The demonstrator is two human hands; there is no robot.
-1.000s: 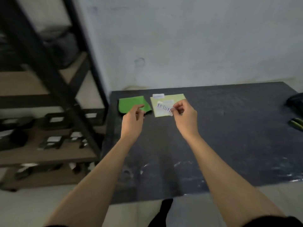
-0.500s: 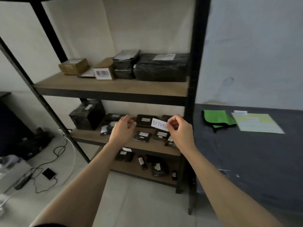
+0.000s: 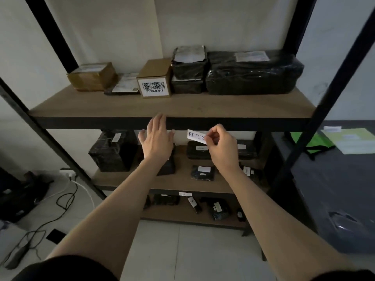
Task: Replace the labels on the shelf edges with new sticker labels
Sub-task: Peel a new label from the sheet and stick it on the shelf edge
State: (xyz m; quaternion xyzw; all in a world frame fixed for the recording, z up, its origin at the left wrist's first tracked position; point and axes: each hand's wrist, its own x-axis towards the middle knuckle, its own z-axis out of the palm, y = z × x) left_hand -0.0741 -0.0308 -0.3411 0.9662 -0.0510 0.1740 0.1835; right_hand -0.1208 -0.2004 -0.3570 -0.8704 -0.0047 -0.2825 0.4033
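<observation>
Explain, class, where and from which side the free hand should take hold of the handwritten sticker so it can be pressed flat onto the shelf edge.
Probably its free left end, approached from the left. The right hand already pinches the sticker's right end, leaving the left end unsupported just below the dark shelf edge. The open left hand is already on that side.

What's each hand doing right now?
Left hand: open, empty, fingers at the shelf edge.
Right hand: shut, pinching the label.

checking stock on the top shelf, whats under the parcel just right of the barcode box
Under the black-wrapped parcel sits a second black-wrapped parcel, resting on the top shelf. Only its front face shows; its top is covered, so any label there is hidden.
</observation>
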